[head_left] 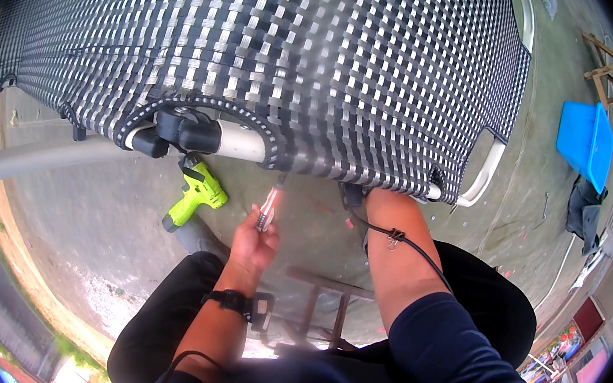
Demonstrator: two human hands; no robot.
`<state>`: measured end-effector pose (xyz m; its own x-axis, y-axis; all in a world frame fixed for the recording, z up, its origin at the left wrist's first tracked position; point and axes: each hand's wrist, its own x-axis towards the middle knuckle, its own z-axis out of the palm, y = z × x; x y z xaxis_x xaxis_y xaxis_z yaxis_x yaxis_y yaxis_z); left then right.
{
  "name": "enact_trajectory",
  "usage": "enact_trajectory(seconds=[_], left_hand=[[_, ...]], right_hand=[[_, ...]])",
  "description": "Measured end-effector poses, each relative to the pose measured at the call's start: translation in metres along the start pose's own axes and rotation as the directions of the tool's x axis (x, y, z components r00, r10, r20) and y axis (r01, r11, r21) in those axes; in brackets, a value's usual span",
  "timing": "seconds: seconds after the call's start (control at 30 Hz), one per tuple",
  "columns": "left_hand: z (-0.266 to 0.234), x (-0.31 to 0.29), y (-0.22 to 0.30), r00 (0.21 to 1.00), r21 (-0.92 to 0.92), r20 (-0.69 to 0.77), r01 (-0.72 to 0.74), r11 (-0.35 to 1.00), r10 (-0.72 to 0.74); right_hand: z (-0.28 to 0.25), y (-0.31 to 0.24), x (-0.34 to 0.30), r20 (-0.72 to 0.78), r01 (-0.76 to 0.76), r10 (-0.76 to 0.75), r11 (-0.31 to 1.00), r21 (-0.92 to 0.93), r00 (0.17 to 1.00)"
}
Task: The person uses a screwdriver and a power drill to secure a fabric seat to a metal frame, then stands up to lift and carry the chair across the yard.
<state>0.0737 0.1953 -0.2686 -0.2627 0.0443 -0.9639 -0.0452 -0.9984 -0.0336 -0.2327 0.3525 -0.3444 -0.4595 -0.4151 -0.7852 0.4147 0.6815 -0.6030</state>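
Note:
A black-and-silver woven sheet (321, 64) spans the upper view, stretched over a white tube frame (242, 142) with a black plastic joint (189, 130) at its near-left cutout. Just below the sheet's near edge, my left hand (254, 243) is closed round a screwdriver (269, 206) with a red-and-clear handle. Its shaft points up toward that edge, and the tip is hard to make out. My right forearm (401, 240) reaches under the sheet farther right, so that hand and its fingers are hidden. A lime-green cordless drill (200, 194) lies left of my left hand.
At the right stand a blue plastic bin (585, 144) and a wooden frame (608, 75), with a dark bag (583, 215) near the bin. A low brown stool-like frame (321, 291) is between my legs. Small scraps dot the grey floor (99, 221).

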Motion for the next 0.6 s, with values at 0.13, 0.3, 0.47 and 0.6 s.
enact_trajectory(seconds=[0.13,0.3,0.47,0.6], left_hand=[[-0.002,0.001,0.0,1.0,-0.013,0.017,0.01,1.0,-0.009],[-0.001,0.001,-0.001,1.0,-0.001,-0.008,-0.008,1.0,0.008],[0.002,0.0,0.0,0.999,-0.008,-0.028,-0.018,1.0,0.018],[0.005,-0.003,0.002,0.999,0.014,-0.041,-0.026,1.0,0.027]], right_hand=[[0.002,0.0,0.001,0.012,-0.007,0.007,1.0,0.012,1.0],[0.01,0.006,-0.002,0.036,-0.029,0.028,0.999,0.026,0.999],[0.017,0.007,-0.004,0.06,-0.046,0.043,0.998,0.034,0.997],[0.027,0.012,-0.009,0.087,-0.064,0.06,0.997,0.038,0.994]])
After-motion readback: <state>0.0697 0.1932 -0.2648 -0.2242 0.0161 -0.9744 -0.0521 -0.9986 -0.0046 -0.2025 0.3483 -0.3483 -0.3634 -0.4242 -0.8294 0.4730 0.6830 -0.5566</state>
